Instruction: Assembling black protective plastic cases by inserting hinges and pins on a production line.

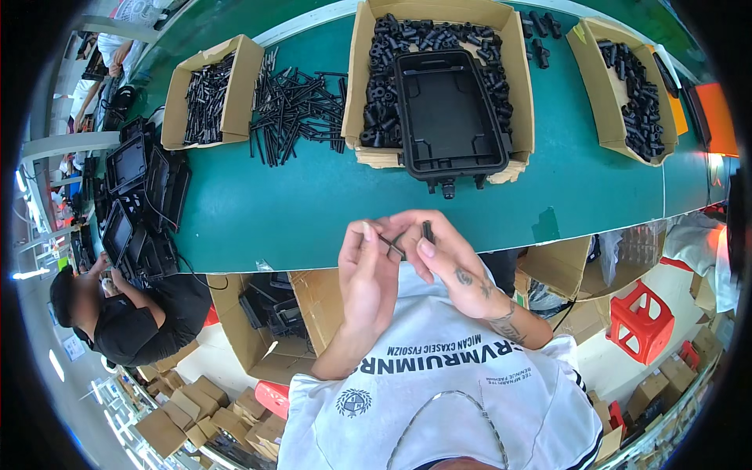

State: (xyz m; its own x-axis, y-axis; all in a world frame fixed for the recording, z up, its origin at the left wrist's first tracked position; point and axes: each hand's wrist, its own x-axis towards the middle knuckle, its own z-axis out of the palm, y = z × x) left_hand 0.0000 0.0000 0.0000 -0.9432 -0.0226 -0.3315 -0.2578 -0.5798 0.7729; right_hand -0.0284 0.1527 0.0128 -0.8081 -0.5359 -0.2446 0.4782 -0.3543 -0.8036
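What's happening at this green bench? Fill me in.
A person works with both hands just in front of the green bench. The left hand holds a thin dark rod in its fingers; the right hand holds a short black part. Beyond them, an open black case rests on a carton of black fittings, with loose rods piled to its left.

the person's white fabric shirt [439, 415] bears bold dark capital lettering [439, 363]. relative to that lettering, a finer dark line of capitals [433, 345] runs just above, small two-line dark print [507, 378] sits lower right, and a round dark crest [353, 403] lower left.
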